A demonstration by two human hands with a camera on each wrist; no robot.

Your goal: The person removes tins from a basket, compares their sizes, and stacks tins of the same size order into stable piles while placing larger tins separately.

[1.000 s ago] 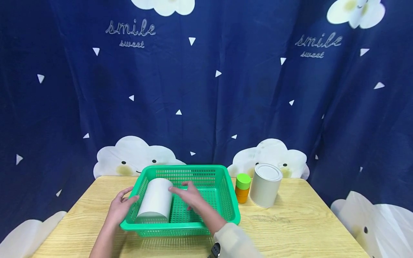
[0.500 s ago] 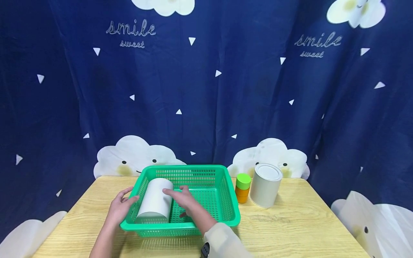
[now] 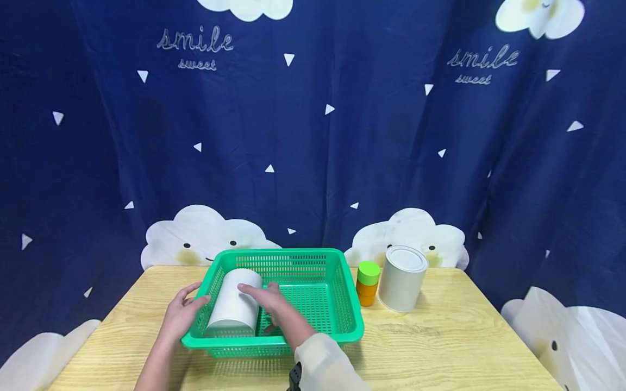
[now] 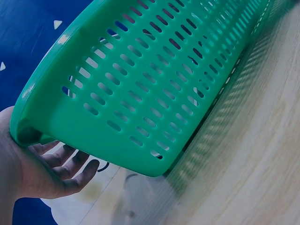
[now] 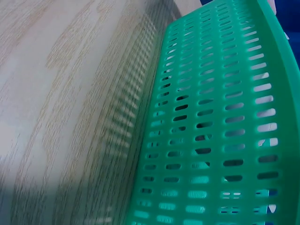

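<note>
A green plastic basket (image 3: 344,296) stands on the table, and a white can (image 3: 229,308) lies on its side in its left part. My left hand (image 3: 178,319) holds the basket's left rim, thumb on top. In the left wrist view, the left hand (image 4: 44,171) has its fingers bent under the rim. My right hand (image 3: 274,304) reaches over the front rim into the basket, fingers spread, thumb over the can's upper side and the other fingers down along its right. The right wrist view shows only the basket's slotted wall (image 5: 286,140); the hand is hidden.
Just right of the basket stands a small orange jar (image 3: 367,294) with a green lid (image 3: 369,273). Beside it is a larger white can (image 3: 402,285), upright and lidded. A dark blue curtain (image 3: 313,179) hangs behind the wooden table (image 3: 455,347).
My right hand has moved left inside the basket, its thumb now farther across the lying can. The left hand and the basket have stayed in place.
</note>
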